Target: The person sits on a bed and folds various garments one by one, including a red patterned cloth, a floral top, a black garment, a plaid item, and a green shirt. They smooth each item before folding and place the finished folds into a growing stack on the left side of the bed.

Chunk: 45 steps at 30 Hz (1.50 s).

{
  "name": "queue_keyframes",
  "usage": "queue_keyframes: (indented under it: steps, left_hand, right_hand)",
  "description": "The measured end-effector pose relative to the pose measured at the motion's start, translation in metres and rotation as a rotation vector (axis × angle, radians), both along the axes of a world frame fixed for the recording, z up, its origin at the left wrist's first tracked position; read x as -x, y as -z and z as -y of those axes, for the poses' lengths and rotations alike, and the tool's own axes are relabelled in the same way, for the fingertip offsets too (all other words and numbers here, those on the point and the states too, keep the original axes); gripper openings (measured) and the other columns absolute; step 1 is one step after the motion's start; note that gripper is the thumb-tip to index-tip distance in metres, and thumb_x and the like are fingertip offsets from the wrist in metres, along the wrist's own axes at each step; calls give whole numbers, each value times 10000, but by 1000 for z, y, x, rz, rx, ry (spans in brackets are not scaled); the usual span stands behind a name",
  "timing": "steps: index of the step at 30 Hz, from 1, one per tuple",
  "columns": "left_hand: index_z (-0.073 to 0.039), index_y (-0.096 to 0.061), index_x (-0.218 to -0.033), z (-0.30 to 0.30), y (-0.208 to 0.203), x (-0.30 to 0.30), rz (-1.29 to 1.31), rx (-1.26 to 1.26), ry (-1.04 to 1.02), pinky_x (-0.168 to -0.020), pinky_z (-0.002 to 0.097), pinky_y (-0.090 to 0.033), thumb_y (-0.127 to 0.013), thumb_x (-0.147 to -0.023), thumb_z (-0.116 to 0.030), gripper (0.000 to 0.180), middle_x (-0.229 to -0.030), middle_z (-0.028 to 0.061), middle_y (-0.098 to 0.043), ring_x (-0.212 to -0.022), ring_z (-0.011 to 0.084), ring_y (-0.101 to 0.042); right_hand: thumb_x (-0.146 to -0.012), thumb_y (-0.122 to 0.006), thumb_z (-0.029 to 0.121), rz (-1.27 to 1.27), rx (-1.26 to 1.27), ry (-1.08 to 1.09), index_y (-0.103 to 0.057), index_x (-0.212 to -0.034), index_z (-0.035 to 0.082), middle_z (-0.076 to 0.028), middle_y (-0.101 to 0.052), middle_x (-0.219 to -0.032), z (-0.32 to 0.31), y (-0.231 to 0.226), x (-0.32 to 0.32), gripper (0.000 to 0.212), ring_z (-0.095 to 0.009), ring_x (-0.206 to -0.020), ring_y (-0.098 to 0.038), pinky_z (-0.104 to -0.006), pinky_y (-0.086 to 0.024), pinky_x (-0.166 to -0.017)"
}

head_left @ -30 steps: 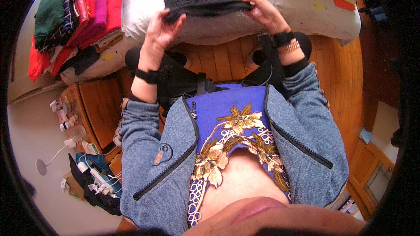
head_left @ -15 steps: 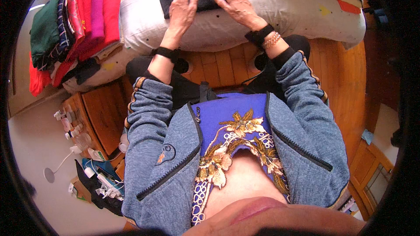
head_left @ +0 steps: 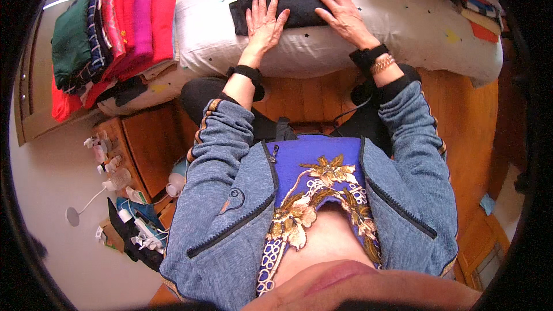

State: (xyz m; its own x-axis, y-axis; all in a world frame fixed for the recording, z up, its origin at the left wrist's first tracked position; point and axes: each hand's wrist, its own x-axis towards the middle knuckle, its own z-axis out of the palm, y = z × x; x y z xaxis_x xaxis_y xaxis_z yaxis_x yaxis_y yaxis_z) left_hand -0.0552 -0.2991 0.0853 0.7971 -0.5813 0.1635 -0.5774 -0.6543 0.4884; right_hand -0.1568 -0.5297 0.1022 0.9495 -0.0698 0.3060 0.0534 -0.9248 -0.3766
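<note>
A folded black garment (head_left: 300,11) lies on the pale, star-dotted bed sheet (head_left: 322,52) in front of me. My left hand (head_left: 265,23) rests flat on its left part, fingers spread. At the right end my right hand (head_left: 344,17) touches the cloth with its fingertips, fingers apart. Neither hand grips anything. The garment's exact kind does not show, as it is folded into a rectangular bundle.
On the bed's left stands a pile of folded clothes (head_left: 118,29) in green, red and magenta. Another folded stack (head_left: 483,14) sits at the far right. A wooden cabinet (head_left: 152,150) with small bottles (head_left: 109,161) is at lower left, above wooden flooring (head_left: 466,115).
My left hand has flattened onto the garment with its fingers spread. My right hand has shifted to its right end. The whole view has moved, so the scene sits lower and further right.
</note>
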Motion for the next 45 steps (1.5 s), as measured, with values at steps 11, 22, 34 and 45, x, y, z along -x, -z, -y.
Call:
queue_keyframes:
  steps: [11, 22, 34, 45]
  left_hand:
    - [44, -276, -1469, -50, -57, -35, -244, -96, -527, -1150, 473, -283, -613, -809, -691, 1044, -1501, 275, -320, -1401, 390, -309]
    - [72, -605, -1152, -49, -78, -70, -944, 780, -281, -894, 360, -529, -737, -809, -278, 508, -1089, 191, -668, -993, 273, -652]
    - [-63, -629, -1141, -152, -290, -169, -28, 1046, 205, -913, 340, -502, -619, -930, -263, 291, -1083, 73, -667, -991, 184, -618]
    - [-41, -571, -1226, -368, -259, -200, 197, 1596, -792, -871, 327, -496, -810, -795, -293, 553, -1081, 75, -635, -958, 221, -606]
  right_hand:
    - [-955, -578, 373, -109, -326, 87, -404, -1441, 25, -266, -416, -1453, -22, -38, -8, 623, -388, -1361, -391, -431, -331, -1122]
    - [-934, -650, 281, -259, -1429, 205, -466, -1349, 48, -47, -608, -1184, -14, -52, -24, 511, -113, -996, -586, -269, -460, -836]
    - [-961, -590, 213, -234, -1437, 156, -533, -1274, 52, -48, -618, -1152, -10, -39, -16, 357, -114, -997, -576, -254, -461, -860]
    - [-940, -596, 124, -277, -1409, 238, -558, -1247, 54, 1, -634, -1083, -2, -22, -15, 317, -26, -857, -550, -148, -448, -729]
